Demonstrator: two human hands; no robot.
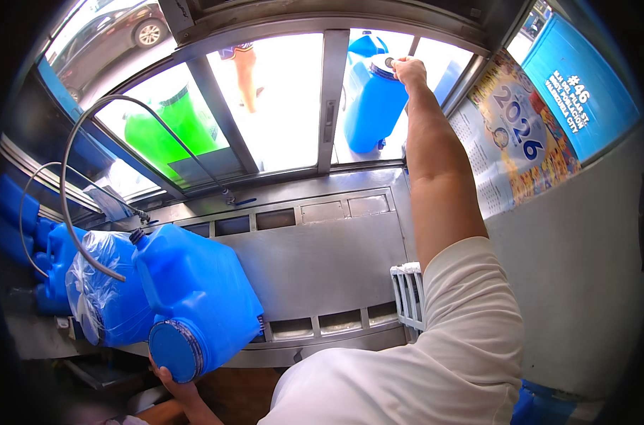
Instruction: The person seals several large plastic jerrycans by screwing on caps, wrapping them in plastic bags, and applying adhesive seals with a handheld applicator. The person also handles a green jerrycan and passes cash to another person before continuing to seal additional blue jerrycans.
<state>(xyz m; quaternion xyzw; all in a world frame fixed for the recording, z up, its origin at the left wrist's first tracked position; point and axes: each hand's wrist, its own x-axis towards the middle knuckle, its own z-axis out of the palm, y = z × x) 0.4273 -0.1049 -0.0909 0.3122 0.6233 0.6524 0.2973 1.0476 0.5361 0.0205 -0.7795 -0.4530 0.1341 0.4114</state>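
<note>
Hidden parts: the left hand (174, 388) shows only fingers and part of the wrist at the lower edge; the palm is covered by the blue jug (194, 297) it supports from beneath, near the round cap (174, 350). Whether the fingers close around anything cannot be told.
Right hand: the right hand (409, 71) is stretched out through the window opening, fingers pinched on the cap of the upright blue container (373, 103) standing outside on the sill.
Hard to make out: contents of either blue vessel are not visible through the opaque walls; a second blue shape behind the upright one is partly cut off by the window frame (332, 99).
Edges and room: the tilted jug lies on the steel counter (315, 262), its capped end overhanging the front edge; open steel lies between it and the white rack (407, 294).
Neighbours: a plastic-wrapped blue jug (105, 290) touches the tilted one on its left; a grey hose (74, 212) arcs over both. A green container (167, 131) stands outside, behind the glass.
</note>
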